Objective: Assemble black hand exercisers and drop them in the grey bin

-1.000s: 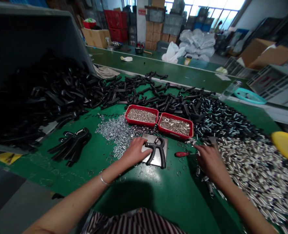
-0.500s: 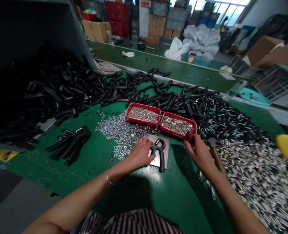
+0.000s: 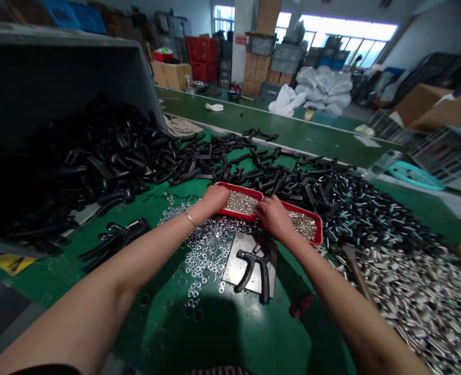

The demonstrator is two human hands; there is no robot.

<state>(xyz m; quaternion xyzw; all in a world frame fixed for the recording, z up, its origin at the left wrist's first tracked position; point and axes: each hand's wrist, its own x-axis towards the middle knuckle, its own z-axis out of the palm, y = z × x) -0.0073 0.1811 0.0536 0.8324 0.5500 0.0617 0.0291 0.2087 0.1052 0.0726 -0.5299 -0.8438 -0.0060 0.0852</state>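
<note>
My left hand [image 3: 215, 199] is closed over the left end of the left red tray [image 3: 240, 214], which holds small metal parts. Its fingertips are hidden. My right hand [image 3: 274, 216] sits where the two trays meet, fingers curled down at the left tray's right end. What its fingertips hold, if anything, does not show. Below the hands, a black two-legged clamp body [image 3: 265, 276] lies on a square metal plate [image 3: 230, 266], with a small metal spring [image 3: 257, 248] at its top. The right red tray [image 3: 319, 232] holds small metal pins [image 3: 303, 224].
Loose metal nuts [image 3: 205, 250] spread left of the plate. Black clamp handles [image 3: 121, 151] fill a tipped grey bin [image 3: 146, 78]. At right lie metal springs [image 3: 418, 297], a hammer [image 3: 357, 271] and black screws [image 3: 371, 208]. A small dark red thing [image 3: 301, 306] is blurred.
My left hand has left the clamp body and moved up to the left tray. My right hand has moved left from the right tray's far end. The view has tilted up.
</note>
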